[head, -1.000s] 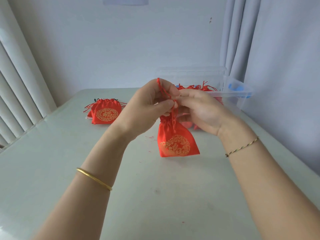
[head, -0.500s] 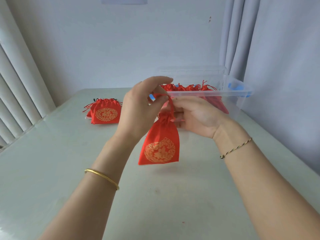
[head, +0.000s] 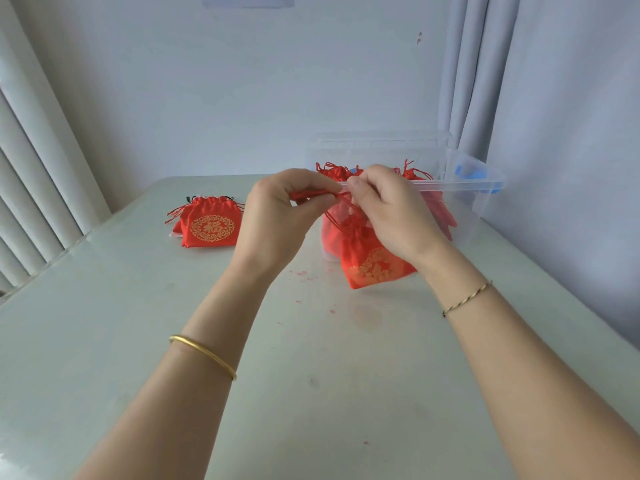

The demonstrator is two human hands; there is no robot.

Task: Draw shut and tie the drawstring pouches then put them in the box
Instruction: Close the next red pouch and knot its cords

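Left hand (head: 277, 216), right hand (head: 391, 209) each pinch red drawstring (head: 311, 194) taut mid-frame, pouch (head: 374, 268) below: probably cinching knot. Clear box (head: 450, 183) right behind, handy.

Pouch (head: 375, 268) now rightward, nearer the box (head: 450, 183)
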